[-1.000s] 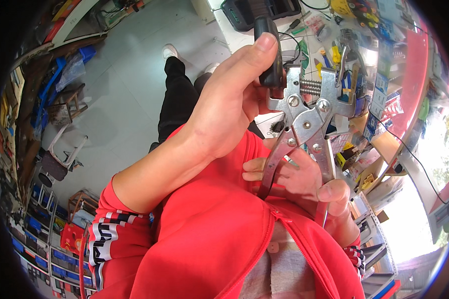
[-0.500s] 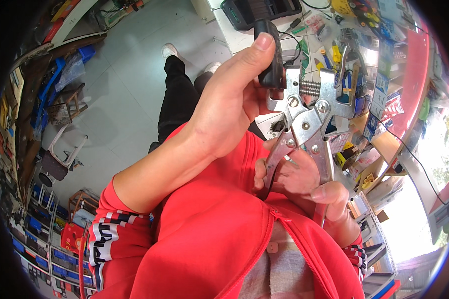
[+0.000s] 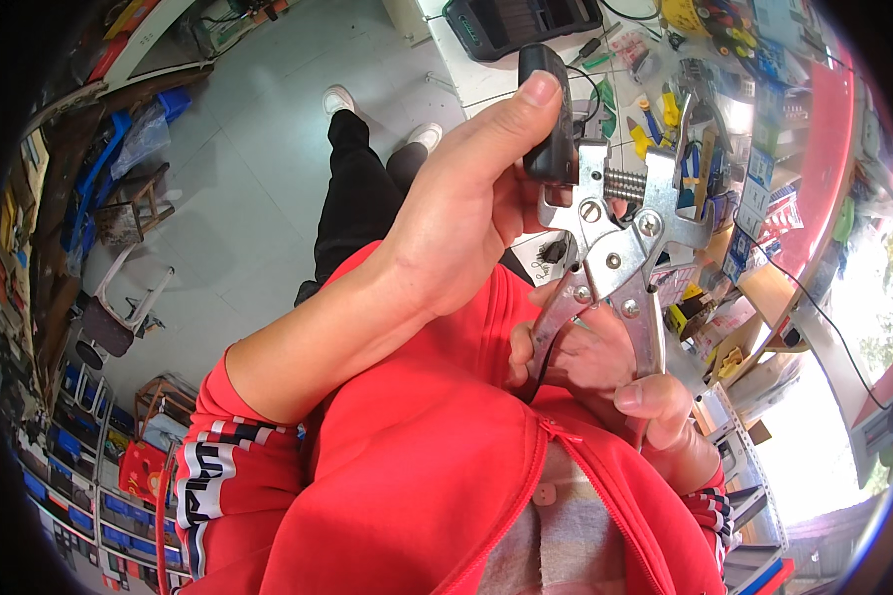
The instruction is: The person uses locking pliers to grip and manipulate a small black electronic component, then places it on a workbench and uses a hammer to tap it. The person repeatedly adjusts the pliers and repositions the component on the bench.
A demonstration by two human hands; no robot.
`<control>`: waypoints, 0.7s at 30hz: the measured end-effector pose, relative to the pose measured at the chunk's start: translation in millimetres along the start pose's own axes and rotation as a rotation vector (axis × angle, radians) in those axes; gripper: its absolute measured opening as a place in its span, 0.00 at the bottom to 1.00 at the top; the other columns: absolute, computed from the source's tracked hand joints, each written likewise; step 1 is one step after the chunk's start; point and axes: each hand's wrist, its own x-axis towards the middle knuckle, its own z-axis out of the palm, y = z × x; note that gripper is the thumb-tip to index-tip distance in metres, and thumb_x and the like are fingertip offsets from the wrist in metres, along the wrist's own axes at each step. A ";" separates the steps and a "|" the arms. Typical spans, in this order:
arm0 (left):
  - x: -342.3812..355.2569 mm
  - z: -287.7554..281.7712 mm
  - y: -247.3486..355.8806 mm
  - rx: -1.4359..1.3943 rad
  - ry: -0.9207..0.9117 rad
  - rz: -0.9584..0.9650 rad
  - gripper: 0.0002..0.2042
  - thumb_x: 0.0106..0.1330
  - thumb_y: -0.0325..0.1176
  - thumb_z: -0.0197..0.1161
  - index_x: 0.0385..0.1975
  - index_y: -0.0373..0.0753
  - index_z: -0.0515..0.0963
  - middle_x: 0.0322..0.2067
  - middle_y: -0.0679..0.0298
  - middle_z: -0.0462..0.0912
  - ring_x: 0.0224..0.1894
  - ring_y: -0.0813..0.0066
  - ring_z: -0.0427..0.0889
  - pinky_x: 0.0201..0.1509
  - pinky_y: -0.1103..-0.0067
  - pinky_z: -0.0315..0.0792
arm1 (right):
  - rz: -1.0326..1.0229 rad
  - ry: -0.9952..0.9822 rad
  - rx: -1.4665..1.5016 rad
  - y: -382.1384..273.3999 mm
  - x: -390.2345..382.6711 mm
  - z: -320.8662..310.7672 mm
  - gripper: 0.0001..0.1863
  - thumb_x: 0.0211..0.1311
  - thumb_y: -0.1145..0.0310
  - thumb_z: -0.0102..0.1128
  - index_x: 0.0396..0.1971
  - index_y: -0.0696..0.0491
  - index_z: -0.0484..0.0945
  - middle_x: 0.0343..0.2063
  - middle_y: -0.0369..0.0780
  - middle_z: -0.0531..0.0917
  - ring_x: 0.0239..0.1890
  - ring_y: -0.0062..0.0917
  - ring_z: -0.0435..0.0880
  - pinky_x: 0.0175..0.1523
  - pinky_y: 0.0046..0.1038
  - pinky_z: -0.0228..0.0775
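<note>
My left hand (image 3: 466,198) is closed round a smooth black oblong piece (image 3: 551,134), thumb along its upper part; the fingers behind are mostly hidden. Its exact kind is not clear. My right hand (image 3: 615,367) grips the handles of shiny metal pliers (image 3: 610,260), fingers round one handle and thumb by the other. Rivets and screws join the pliers' flat plates, and a coil spring (image 3: 625,184) lies across between the two jaws. The left jaw meets the lower end of the black piece. The pliers' handles stand apart.
A tiled bench lies beyond my hands, with a black tray-like case (image 3: 516,25), yellow-handled tools (image 3: 650,124) and packets crowded on it. A dark cable (image 3: 809,293) runs along the right. At left are a chair (image 3: 114,317), a wooden stool (image 3: 134,213) and shelves with blue bins (image 3: 129,516).
Both hands, with the black piece and the pliers, have shifted slightly right and down together. The grip of each hand looks the same.
</note>
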 end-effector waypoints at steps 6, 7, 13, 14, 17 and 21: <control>0.2 -0.9 -1.4 0.002 -0.025 -0.002 0.23 0.71 0.51 0.43 0.53 0.38 0.68 0.45 0.61 0.78 0.46 0.73 0.78 0.51 0.69 0.76 | -0.011 0.002 0.003 0.8 -0.9 2.2 0.48 0.38 0.61 0.56 0.64 0.61 0.51 0.51 0.47 0.69 0.53 0.33 0.71 0.61 0.32 0.58; 0.1 -0.5 -1.3 -0.007 -0.027 -0.002 0.23 0.71 0.51 0.44 0.53 0.38 0.68 0.45 0.61 0.78 0.46 0.74 0.78 0.50 0.70 0.76 | -0.007 0.015 0.007 0.7 -1.1 2.4 0.48 0.38 0.61 0.56 0.64 0.61 0.51 0.51 0.47 0.70 0.52 0.33 0.71 0.61 0.32 0.58; 2.4 4.6 12.4 0.100 -0.034 0.054 0.22 0.66 0.54 0.52 0.41 0.38 0.73 0.35 0.66 0.77 0.35 0.80 0.77 0.39 0.81 0.73 | -0.077 -0.262 0.176 -0.9 13.7 -18.5 0.49 0.36 0.57 0.60 0.62 0.60 0.53 0.46 0.49 0.71 0.48 0.37 0.72 0.56 0.33 0.61; 3.0 4.3 18.7 0.198 -0.073 0.055 0.22 0.66 0.54 0.52 0.41 0.38 0.73 0.36 0.65 0.77 0.35 0.80 0.77 0.39 0.81 0.73 | -0.106 -0.345 0.239 0.2 17.9 -24.9 0.50 0.36 0.56 0.61 0.62 0.60 0.54 0.45 0.50 0.71 0.48 0.38 0.73 0.56 0.33 0.61; 7.4 5.4 34.7 0.420 -0.216 0.080 0.22 0.66 0.54 0.53 0.42 0.38 0.73 0.36 0.65 0.77 0.36 0.79 0.77 0.40 0.80 0.73 | -0.114 -0.581 0.249 0.7 32.6 -46.7 0.52 0.35 0.53 0.63 0.63 0.61 0.53 0.44 0.54 0.70 0.47 0.40 0.72 0.54 0.35 0.61; 12.9 12.1 46.2 0.662 -0.374 0.125 0.22 0.66 0.53 0.53 0.42 0.37 0.72 0.37 0.64 0.77 0.37 0.78 0.77 0.42 0.79 0.72 | -0.142 -0.894 0.276 -1.4 50.3 -64.8 0.51 0.41 0.48 0.62 0.64 0.58 0.53 0.44 0.55 0.71 0.47 0.43 0.73 0.55 0.42 0.61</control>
